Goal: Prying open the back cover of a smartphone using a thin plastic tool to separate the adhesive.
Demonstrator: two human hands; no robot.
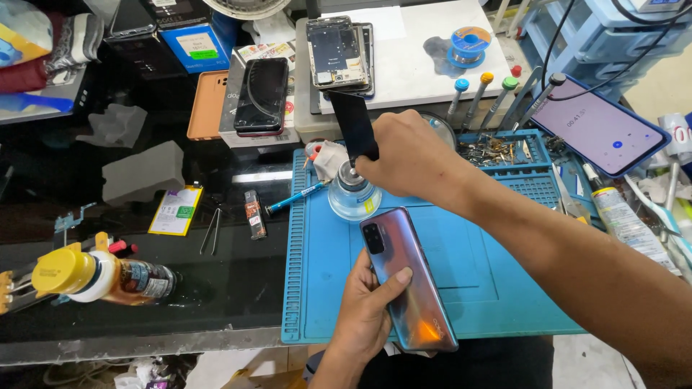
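Observation:
My left hand (367, 306) grips a smartphone (411, 288) with a shiny iridescent back, camera end pointing away from me, over the blue work mat (476, 288). My right hand (411, 155) holds a thin dark flat card (353, 124) upright, its lower edge pressed onto the top of a small clear liquid dispenser bottle (353, 196) standing on the mat just beyond the phone.
Behind the mat lie a white board (411, 65) with dismantled phone frames (339, 54), a solder spool (467, 45), and several screwdrivers (476, 97). A lit phone (598, 126) rests at right. A dark phone (261, 94), tweezers (211, 230), a blue pen tool (295, 198) and a yellow-capped bottle (94, 274) lie at left.

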